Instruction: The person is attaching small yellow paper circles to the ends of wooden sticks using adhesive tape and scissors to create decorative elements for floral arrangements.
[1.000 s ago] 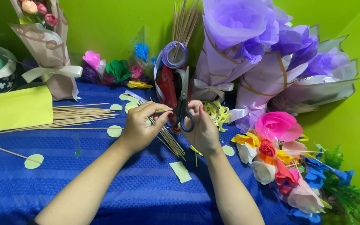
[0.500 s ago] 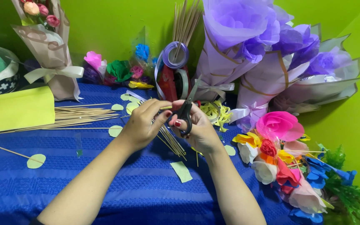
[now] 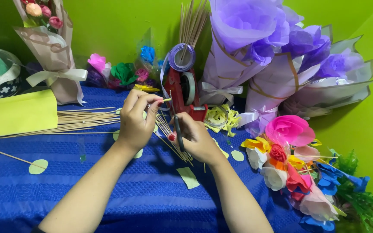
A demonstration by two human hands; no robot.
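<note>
My left hand (image 3: 137,117) pinches a small pale green paper piece (image 3: 165,100) between thumb and fingertips, above the blue cloth. My right hand (image 3: 194,136) grips a pair of dark scissors (image 3: 178,129), blades pointing up toward the paper piece. Both hands hover over a loose bundle of thin wooden skewers (image 3: 172,140). A red tape dispenser (image 3: 185,92) with a purple ribbon roll (image 3: 182,57) stands just behind the hands.
Cut green paper leaves (image 3: 188,177) lie scattered on the blue tablecloth (image 3: 121,194). More skewers (image 3: 80,119) and yellow-green paper sheets (image 3: 17,113) lie left. Purple wrapped bouquets (image 3: 260,56) stand at back right, loose paper flowers (image 3: 288,151) at right, a small bouquet (image 3: 50,47) at back left.
My right hand has turned the scissors from lying across toward upright and drawn slightly nearer. My left hand has lifted the small paper piece a little higher.
</note>
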